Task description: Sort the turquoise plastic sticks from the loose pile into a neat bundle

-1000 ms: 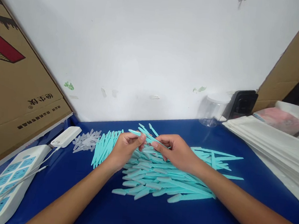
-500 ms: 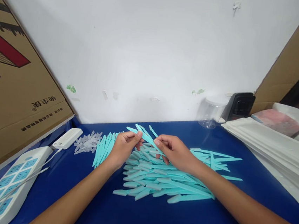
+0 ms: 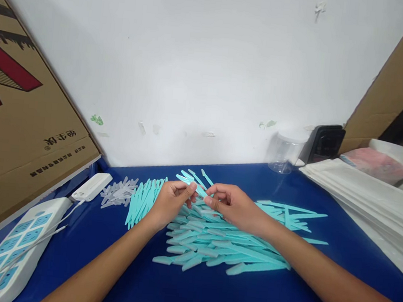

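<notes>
So L hand [image 3: 168, 204] pinches sev teal sticks [image 3: 200, 191].

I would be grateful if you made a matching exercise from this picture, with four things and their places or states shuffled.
Things
1. Clear plastic jar with a white lid
2. Small translucent plastic pieces
3. White power strip with light-blue sockets
4. Left hand

Places or states
A. In the picture's lower left corner
B. Holding slim turquoise plastic sticks
C. Near the white wall, beside a black object
D. Between a white rectangular device and a row of turquoise sticks

Pairs: 1-C, 2-D, 3-A, 4-B
</notes>
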Motion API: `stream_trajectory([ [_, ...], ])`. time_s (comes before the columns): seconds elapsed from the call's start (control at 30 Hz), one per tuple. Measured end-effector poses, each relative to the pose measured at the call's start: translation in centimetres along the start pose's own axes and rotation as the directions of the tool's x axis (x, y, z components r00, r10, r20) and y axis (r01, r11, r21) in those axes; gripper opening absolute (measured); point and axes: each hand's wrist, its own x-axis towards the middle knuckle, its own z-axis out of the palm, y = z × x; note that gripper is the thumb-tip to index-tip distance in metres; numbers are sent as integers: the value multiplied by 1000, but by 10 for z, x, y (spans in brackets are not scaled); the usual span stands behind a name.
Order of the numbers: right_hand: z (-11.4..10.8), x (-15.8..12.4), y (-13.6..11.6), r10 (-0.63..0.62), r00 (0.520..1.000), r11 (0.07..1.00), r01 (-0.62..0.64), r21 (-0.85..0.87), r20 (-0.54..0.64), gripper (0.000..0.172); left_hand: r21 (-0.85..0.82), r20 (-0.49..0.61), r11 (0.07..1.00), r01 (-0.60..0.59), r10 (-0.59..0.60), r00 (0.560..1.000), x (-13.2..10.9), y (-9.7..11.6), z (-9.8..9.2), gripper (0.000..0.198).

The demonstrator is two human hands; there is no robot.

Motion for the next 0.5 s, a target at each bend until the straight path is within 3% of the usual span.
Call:
stream_trajectory([
  [0.2, -1, 0, 3, -78, 996, 991, 81, -109, 35, 45, 58, 92, 998, 8, -13, 996, -1, -2, 0, 45],
  [0.37, 1, -2, 3, -71, 995, 994, 76, -74, 63, 52, 101, 129, 995, -2, -11, 992, -3, 6, 3, 45],
  [0.5, -4, -2, 1, -13, 999, 987, 19, -162, 41, 45, 129, 83, 992, -3, -8, 996, 3, 19, -16, 45],
])
